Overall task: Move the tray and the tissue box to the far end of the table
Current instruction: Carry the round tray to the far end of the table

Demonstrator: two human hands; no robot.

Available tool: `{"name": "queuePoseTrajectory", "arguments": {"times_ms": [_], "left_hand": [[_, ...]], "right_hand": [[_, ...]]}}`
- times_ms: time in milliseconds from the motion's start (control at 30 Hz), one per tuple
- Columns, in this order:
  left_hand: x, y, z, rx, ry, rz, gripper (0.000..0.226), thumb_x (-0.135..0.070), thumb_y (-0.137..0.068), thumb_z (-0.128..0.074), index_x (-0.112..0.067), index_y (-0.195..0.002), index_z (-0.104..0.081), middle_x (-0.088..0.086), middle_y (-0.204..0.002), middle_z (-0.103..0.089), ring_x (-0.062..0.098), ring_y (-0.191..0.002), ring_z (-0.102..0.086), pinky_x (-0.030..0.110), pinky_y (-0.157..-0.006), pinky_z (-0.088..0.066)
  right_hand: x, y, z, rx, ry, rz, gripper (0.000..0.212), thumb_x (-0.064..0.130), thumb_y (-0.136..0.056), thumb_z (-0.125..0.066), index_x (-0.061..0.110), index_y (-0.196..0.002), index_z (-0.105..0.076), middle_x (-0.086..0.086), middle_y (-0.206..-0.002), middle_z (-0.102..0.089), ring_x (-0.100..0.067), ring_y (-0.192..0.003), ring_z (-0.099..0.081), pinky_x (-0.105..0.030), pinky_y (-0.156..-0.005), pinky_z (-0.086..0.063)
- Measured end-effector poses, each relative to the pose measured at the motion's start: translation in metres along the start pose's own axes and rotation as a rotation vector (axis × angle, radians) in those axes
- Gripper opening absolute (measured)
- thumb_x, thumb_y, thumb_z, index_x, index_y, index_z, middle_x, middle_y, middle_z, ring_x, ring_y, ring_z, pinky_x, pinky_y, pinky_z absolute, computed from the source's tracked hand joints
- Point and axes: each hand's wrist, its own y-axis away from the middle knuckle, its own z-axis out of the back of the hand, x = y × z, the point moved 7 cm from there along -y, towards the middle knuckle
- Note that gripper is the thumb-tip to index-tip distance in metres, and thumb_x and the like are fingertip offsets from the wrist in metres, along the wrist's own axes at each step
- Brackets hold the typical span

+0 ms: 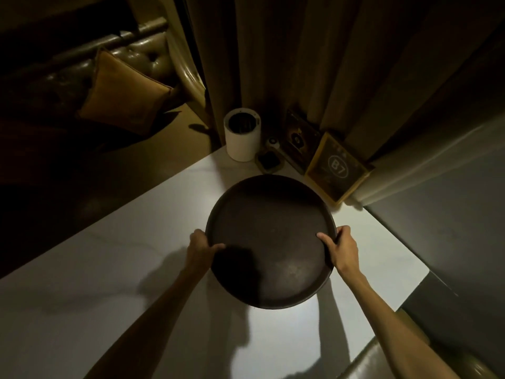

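Observation:
A round dark brown tray with nothing in it is held over the white table, near the table's far end. My left hand grips its left rim with the thumb on top. My right hand grips its right rim the same way. The tray's near edge casts a shadow on the table, so that edge looks raised. I cannot make out a tissue box for certain; a square framed item marked "B7" leans at the far right corner.
At the far end stand a white cylindrical container, a small dark square dish, a small white object and a dark upright card. Curtains hang behind. A sofa with a cushion is at the left.

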Motion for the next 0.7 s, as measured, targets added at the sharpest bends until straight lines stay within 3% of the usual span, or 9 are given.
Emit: {"name": "queuePoseTrajectory", "arguments": {"times_ms": [33,100,133,200,300,433,567,700], "left_hand": [[0.007,-0.019,-0.011,0.010,-0.033,-0.017,0.098,-0.080,-0.054,-0.066,0.010,-0.090,-0.053,0.017,-0.080,-0.052,0.033,-0.070,-0.057,0.032,-0.051,-0.043],[0.012,-0.047,-0.032,0.059,-0.114,-0.010,0.085,-0.061,-0.067,-0.075,0.019,-0.086,-0.053,0.018,-0.074,-0.045,0.045,-0.070,-0.059,0.042,-0.053,-0.047],[0.012,-0.056,-0.040,0.081,-0.148,-0.003,0.073,-0.044,-0.072,-0.080,0.021,-0.089,-0.052,0.022,-0.079,-0.047,0.049,-0.078,-0.060,0.046,-0.059,-0.051],[-0.004,-0.059,-0.046,0.101,-0.178,-0.022,0.061,-0.030,-0.077,-0.081,0.017,-0.101,-0.050,0.028,-0.099,-0.051,0.046,-0.091,-0.058,0.046,-0.068,-0.051],[-0.011,-0.071,-0.059,0.102,-0.153,-0.004,0.059,-0.028,-0.081,-0.077,0.010,-0.111,-0.043,0.023,-0.112,-0.046,0.041,-0.096,-0.057,0.040,-0.067,-0.045],[-0.011,-0.090,-0.082,0.121,-0.122,0.020,0.050,-0.023,-0.087,-0.069,0.005,-0.114,-0.038,0.011,-0.103,-0.038,0.026,-0.086,-0.049,0.028,-0.060,-0.042],[-0.008,-0.103,-0.098,0.113,-0.116,0.030,0.045,-0.022,-0.088,-0.067,0.002,-0.112,-0.037,0.008,-0.101,-0.035,0.025,-0.084,-0.048,0.035,-0.063,-0.044],[-0.003,-0.111,-0.109,0.074,-0.121,0.004,0.039,-0.021,-0.091,-0.065,0.003,-0.107,-0.038,0.008,-0.096,-0.036,0.020,-0.075,-0.045,0.031,-0.056,-0.038]], "right_hand": [[-0.004,-0.011,-0.006,-0.002,0.019,-0.005,0.043,0.049,-0.086,-0.064,0.013,-0.098,-0.043,-0.007,-0.091,-0.058,-0.027,-0.079,-0.059,-0.034,-0.064,-0.051],[-0.011,-0.033,-0.014,-0.009,0.054,-0.007,0.043,0.049,-0.087,-0.062,0.013,-0.099,-0.042,-0.007,-0.091,-0.058,-0.025,-0.077,-0.058,-0.036,-0.065,-0.050],[-0.015,-0.042,-0.016,-0.009,0.069,-0.010,0.042,0.049,-0.088,-0.062,0.013,-0.099,-0.042,-0.008,-0.091,-0.058,-0.025,-0.076,-0.057,-0.034,-0.064,-0.048],[-0.023,-0.058,-0.022,-0.005,0.101,-0.014,0.042,0.049,-0.088,-0.061,0.013,-0.099,-0.041,-0.008,-0.091,-0.057,-0.026,-0.076,-0.057,-0.033,-0.064,-0.044],[-0.037,-0.078,-0.030,-0.002,0.138,-0.040,0.042,0.049,-0.088,-0.061,0.014,-0.100,-0.040,-0.009,-0.092,-0.057,-0.027,-0.078,-0.057,-0.034,-0.066,-0.045],[-0.050,-0.097,-0.040,-0.007,0.176,-0.064,0.042,0.049,-0.088,-0.061,0.014,-0.101,-0.040,-0.007,-0.095,-0.057,-0.025,-0.078,-0.055,-0.035,-0.069,-0.047],[-0.063,-0.111,-0.047,-0.009,0.183,-0.104,0.047,0.048,-0.089,-0.061,0.009,-0.109,-0.045,-0.005,-0.098,-0.055,-0.024,-0.081,-0.054,-0.036,-0.072,-0.049],[-0.073,-0.120,-0.051,-0.025,0.189,-0.116,0.050,0.051,-0.088,-0.061,0.009,-0.111,-0.046,-0.002,-0.097,-0.054,-0.023,-0.081,-0.054,-0.042,-0.079,-0.053]]}}
